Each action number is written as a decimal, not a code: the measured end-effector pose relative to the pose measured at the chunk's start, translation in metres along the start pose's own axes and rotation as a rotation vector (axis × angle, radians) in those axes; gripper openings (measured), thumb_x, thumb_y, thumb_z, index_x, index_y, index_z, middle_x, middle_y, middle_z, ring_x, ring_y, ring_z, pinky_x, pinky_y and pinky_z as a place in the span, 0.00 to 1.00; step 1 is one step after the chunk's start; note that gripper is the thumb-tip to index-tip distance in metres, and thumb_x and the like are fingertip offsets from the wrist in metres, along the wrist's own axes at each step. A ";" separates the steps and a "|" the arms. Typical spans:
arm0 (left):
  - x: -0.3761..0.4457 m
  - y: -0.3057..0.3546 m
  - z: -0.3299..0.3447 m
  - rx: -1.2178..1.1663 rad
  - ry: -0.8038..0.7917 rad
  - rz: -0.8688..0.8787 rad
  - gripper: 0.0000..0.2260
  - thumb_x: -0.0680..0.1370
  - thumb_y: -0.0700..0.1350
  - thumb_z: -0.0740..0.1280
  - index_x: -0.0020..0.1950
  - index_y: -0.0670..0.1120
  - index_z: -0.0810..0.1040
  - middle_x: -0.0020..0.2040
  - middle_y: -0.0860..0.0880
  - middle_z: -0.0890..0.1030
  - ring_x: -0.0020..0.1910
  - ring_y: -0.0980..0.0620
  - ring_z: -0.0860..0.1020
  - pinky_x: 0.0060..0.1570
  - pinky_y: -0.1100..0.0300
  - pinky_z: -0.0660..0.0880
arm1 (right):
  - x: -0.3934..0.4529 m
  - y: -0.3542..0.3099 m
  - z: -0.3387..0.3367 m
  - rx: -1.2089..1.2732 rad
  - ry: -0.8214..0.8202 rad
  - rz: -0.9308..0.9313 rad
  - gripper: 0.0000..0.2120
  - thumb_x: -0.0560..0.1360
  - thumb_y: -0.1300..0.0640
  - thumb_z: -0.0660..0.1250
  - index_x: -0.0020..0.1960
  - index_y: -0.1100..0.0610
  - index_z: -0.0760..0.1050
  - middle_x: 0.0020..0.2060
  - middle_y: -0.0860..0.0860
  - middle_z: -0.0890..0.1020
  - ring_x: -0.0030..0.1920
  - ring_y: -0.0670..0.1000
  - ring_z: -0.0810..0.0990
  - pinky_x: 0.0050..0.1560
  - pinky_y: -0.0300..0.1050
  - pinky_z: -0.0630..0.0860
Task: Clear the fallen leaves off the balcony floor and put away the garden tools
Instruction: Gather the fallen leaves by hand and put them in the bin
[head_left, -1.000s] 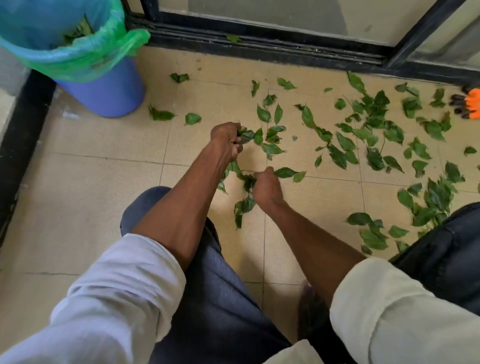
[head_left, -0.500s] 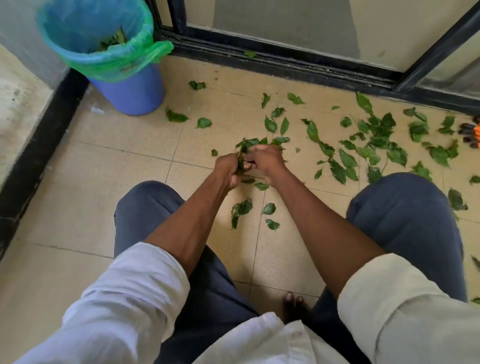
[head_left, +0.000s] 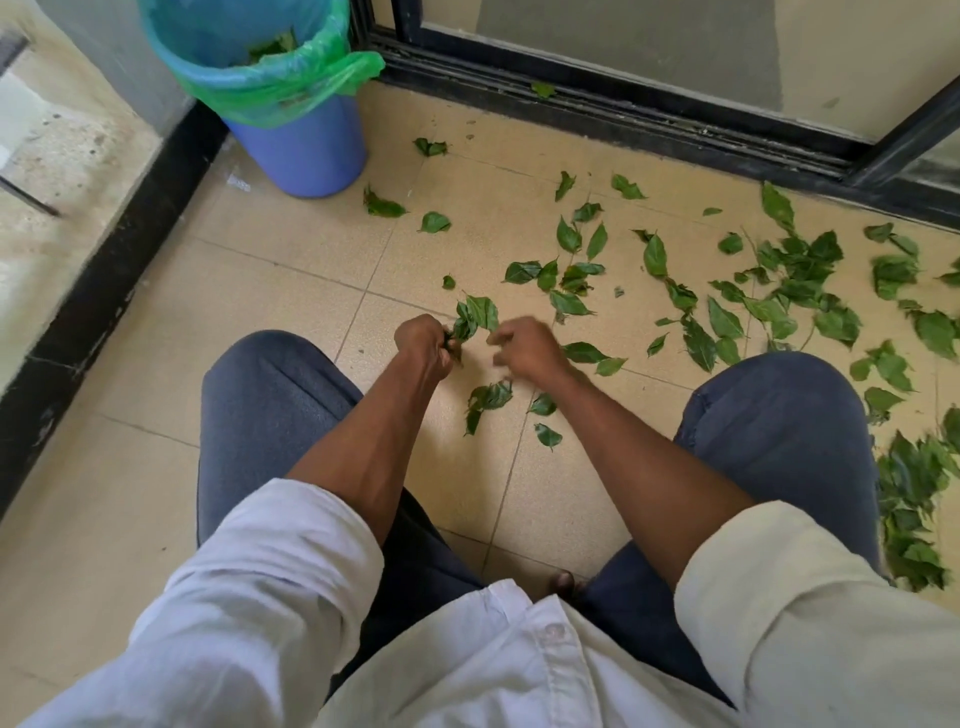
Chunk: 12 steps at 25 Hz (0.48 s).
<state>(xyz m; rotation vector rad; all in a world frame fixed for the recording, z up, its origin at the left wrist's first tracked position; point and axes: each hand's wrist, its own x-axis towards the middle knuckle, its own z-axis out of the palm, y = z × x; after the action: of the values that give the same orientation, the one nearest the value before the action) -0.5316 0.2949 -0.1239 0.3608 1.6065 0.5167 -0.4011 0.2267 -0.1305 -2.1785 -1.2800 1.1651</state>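
Here the left hand (head_left: 423, 345) grips a bunch of leaves (head_left: 475, 318); the right hand (head_left: 527, 349), blurred, hangs loosely curled, holding nothing.

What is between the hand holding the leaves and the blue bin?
Nothing visible blocks the way. The left hand grips a bunch of leaves, and only bare tile and a few loose leaves lie on the floor toward the blue bin. Its top is open.

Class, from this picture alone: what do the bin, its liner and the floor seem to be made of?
Bin: probably plastic, smooth and evenly blue.
Liner: thin plastic film, translucent green, crinkled over the rim.
Floor: likely ceramic tiles, matt beige, with straight grout lines.
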 end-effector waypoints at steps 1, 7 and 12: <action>-0.001 0.000 -0.002 0.035 -0.020 -0.003 0.14 0.80 0.31 0.50 0.36 0.42 0.66 0.33 0.46 0.67 0.25 0.53 0.65 0.20 0.64 0.64 | -0.005 0.013 0.015 -0.138 -0.093 -0.039 0.18 0.71 0.68 0.71 0.60 0.58 0.80 0.59 0.56 0.81 0.51 0.51 0.81 0.52 0.46 0.79; -0.008 -0.009 -0.001 0.035 -0.094 -0.008 0.17 0.83 0.43 0.53 0.35 0.44 0.70 0.24 0.51 0.66 0.21 0.57 0.60 0.18 0.71 0.57 | -0.020 0.043 0.046 -0.378 0.020 -0.197 0.11 0.77 0.68 0.62 0.54 0.61 0.80 0.48 0.56 0.80 0.45 0.55 0.79 0.40 0.44 0.73; -0.013 -0.020 0.005 0.098 -0.216 -0.046 0.11 0.82 0.33 0.50 0.50 0.36 0.72 0.37 0.40 0.76 0.31 0.50 0.75 0.21 0.62 0.76 | -0.004 0.020 0.015 0.531 0.270 0.232 0.09 0.74 0.69 0.69 0.40 0.57 0.80 0.43 0.57 0.84 0.37 0.52 0.83 0.37 0.43 0.80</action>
<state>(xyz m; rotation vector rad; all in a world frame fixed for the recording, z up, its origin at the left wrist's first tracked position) -0.5238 0.2713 -0.1236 0.4370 1.4303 0.3517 -0.4031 0.2113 -0.1510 -2.0163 -0.5367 1.0896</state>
